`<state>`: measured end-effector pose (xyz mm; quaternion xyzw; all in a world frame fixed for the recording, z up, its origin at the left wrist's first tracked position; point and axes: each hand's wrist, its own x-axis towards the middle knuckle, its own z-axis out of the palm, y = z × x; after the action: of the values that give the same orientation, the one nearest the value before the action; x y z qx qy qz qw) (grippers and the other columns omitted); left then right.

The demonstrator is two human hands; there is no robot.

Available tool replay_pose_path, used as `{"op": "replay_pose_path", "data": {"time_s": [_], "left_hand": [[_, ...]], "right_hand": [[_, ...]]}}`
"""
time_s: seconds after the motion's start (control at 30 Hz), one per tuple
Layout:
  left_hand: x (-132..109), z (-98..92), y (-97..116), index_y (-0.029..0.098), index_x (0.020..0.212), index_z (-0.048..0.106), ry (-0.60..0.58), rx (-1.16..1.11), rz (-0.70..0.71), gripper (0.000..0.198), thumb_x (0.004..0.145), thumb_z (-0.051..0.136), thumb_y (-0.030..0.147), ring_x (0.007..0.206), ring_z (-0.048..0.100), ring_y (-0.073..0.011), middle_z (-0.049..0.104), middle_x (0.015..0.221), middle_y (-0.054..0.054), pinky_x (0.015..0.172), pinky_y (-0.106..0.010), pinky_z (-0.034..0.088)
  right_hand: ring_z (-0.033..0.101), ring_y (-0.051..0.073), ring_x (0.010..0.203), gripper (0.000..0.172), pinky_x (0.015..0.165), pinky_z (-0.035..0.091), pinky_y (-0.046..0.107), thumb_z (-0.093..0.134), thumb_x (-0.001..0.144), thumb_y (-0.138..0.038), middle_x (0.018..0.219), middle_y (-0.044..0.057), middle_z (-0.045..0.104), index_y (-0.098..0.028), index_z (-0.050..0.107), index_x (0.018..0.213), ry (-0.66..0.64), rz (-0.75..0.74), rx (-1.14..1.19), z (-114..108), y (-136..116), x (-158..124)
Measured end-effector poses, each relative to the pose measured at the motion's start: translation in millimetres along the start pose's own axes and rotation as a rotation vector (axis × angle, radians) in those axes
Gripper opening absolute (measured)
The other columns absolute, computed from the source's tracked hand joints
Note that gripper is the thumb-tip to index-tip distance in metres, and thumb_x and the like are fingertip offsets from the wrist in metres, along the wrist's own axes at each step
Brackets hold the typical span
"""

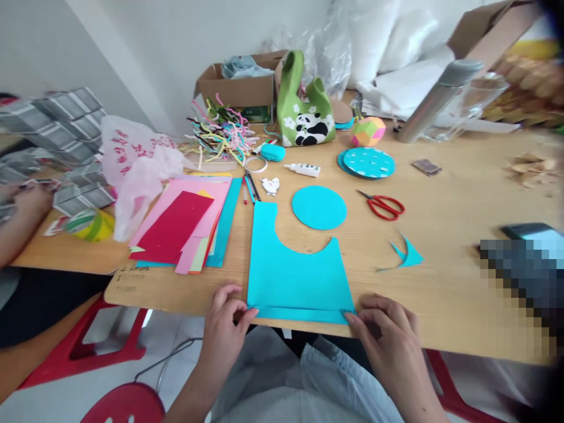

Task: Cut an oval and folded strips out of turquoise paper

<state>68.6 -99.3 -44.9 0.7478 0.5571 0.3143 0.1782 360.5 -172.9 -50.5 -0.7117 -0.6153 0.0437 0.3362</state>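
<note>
A blue paper sheet (304,282) with a round bite cut from its far edge lies at the table's near edge. Along its near side runs a narrow folded strip. My left hand (229,314) pinches the left end of this strip between thumb and fingers. At the right end, my right hand (385,329) pinches the other corner the same way. Just beyond the sheet lies a blue paper circle (319,207). To the right are red-handled scissors (383,205), lying apart from both hands, and a blue paper scrap (409,252).
Coloured papers (176,223) are stacked at left, near a plastic bag (136,158). Behind are pipe cleaners (220,132), a glue bottle (304,170), a green panda bag (306,111), dotted blue discs (369,163) and a grey flask (436,103). Another person's arm (22,217) is at far left.
</note>
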Motion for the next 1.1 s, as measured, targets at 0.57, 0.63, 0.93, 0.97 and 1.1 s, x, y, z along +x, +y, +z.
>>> {"op": "replay_pose_path", "data": {"time_s": [0.57, 0.63, 0.93, 0.97, 1.1], "left_hand": [[2, -6.4, 11, 0.021, 0.087, 0.052, -0.006, 0.032, 0.016, 0.014, 0.083, 0.066, 0.022, 0.108, 0.056, -0.0247, 0.061, 0.103, -0.007, 0.090, -0.041, 0.049], [3, -6.3, 12, 0.021, 0.089, 0.052, -0.023, 0.046, 0.036, 0.012, 0.084, 0.063, 0.021, 0.109, 0.055, -0.0242, 0.060, 0.104, -0.007, 0.091, -0.040, 0.047], [1, -4.0, 11, 0.021, 0.094, 0.054, -0.049, 0.106, 0.100, 0.007, 0.089, 0.057, 0.017, 0.112, 0.050, -0.0242, 0.057, 0.108, -0.007, 0.094, -0.041, 0.045], [1, -3.8, 12, 0.021, 0.097, 0.054, -0.035, 0.115, 0.116, 0.010, 0.088, 0.057, 0.017, 0.111, 0.050, -0.0244, 0.056, 0.108, -0.008, 0.093, -0.042, 0.045], [-1, -2.2, 21, 0.020, 0.110, 0.055, 0.011, 0.243, 0.215, 0.023, 0.088, 0.054, 0.013, 0.102, 0.052, -0.0256, 0.056, 0.107, -0.010, 0.086, -0.044, 0.047]], "right_hand": [[0.057, 0.029, 0.095, 0.040, 0.080, 0.040, 0.044, 0.049, 0.090, -0.054, 0.090, 0.011, 0.063, -0.022, 0.060, 0.069, 0.049, -0.123, -0.082, 6, 7, 2], [0.057, 0.028, 0.094, 0.039, 0.080, 0.040, 0.044, 0.049, 0.091, -0.053, 0.090, 0.011, 0.063, -0.022, 0.060, 0.069, 0.047, -0.126, -0.079, 6, 7, 2], [0.056, 0.027, 0.094, 0.034, 0.082, 0.039, 0.044, 0.052, 0.090, -0.050, 0.094, 0.010, 0.062, -0.022, 0.059, 0.072, 0.010, -0.100, -0.036, 5, 8, 1], [0.056, 0.027, 0.095, 0.033, 0.083, 0.039, 0.044, 0.053, 0.090, -0.049, 0.095, 0.010, 0.062, -0.022, 0.059, 0.073, 0.007, -0.099, -0.032, 5, 8, 0], [0.053, 0.027, 0.099, 0.028, 0.085, 0.040, 0.044, 0.055, 0.090, -0.044, 0.100, 0.009, 0.061, -0.022, 0.057, 0.073, -0.042, -0.032, -0.018, 2, 4, 0]]}}
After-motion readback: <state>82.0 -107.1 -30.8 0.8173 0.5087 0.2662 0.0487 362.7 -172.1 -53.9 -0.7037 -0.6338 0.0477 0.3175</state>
